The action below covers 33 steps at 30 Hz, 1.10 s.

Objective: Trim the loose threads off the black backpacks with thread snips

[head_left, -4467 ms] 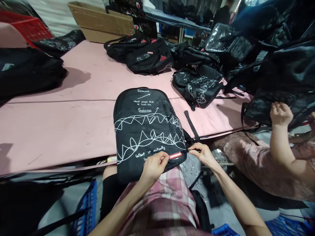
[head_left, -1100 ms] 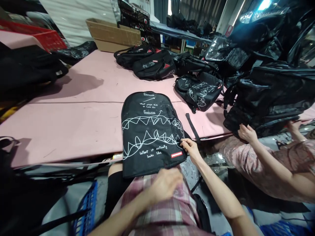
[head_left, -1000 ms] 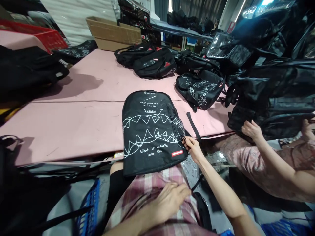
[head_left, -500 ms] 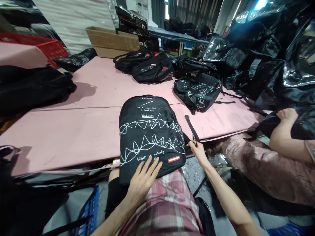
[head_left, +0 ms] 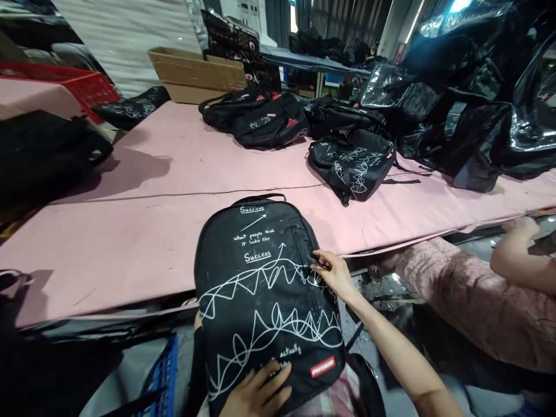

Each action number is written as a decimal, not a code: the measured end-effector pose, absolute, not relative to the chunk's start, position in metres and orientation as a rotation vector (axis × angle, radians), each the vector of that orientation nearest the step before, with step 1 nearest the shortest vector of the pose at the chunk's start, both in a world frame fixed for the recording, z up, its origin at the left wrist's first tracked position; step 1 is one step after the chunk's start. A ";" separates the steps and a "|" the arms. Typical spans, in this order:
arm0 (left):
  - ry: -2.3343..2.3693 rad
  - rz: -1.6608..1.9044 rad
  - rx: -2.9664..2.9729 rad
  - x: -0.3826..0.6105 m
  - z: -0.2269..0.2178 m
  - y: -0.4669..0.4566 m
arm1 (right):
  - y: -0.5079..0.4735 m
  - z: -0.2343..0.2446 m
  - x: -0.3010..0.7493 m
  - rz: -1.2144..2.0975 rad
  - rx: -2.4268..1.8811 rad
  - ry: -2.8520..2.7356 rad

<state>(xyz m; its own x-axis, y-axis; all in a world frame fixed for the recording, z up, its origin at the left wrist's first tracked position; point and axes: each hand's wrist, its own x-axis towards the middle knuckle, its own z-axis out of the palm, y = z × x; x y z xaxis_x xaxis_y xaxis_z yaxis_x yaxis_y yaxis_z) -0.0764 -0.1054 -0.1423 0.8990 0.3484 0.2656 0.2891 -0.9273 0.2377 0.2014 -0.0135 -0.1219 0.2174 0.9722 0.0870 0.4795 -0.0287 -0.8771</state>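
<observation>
A black backpack (head_left: 264,298) with white scribbled lines, white lettering and a small red label leans across my lap against the table edge, its top handle pointing away from me. My left hand (head_left: 259,394) lies on its lower front, fingers stretched out over the printed words. At the bag's right side, my right hand (head_left: 337,279) is pinched by the slanted front zipper (head_left: 306,269). A small dark item shows between those fingers, too small to name.
Several black backpacks (head_left: 269,124) lie farther back on the pink table (head_left: 143,231), one (head_left: 354,165) nearer on the right. Behind stands a cardboard box (head_left: 197,75). Dark bags (head_left: 43,153) sit left. Plastic-wrapped bags (head_left: 456,116) are piled right, near another person's arm (head_left: 516,249).
The backpack has come closer onto my lap, its top tipping toward me. My right hand has left the side strap and moved up to the front zipper. The other person's dark bag has moved back.
</observation>
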 end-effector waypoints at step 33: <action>0.994 0.113 2.505 0.089 -0.085 0.088 | -0.010 -0.169 0.236 0.908 -1.528 -1.116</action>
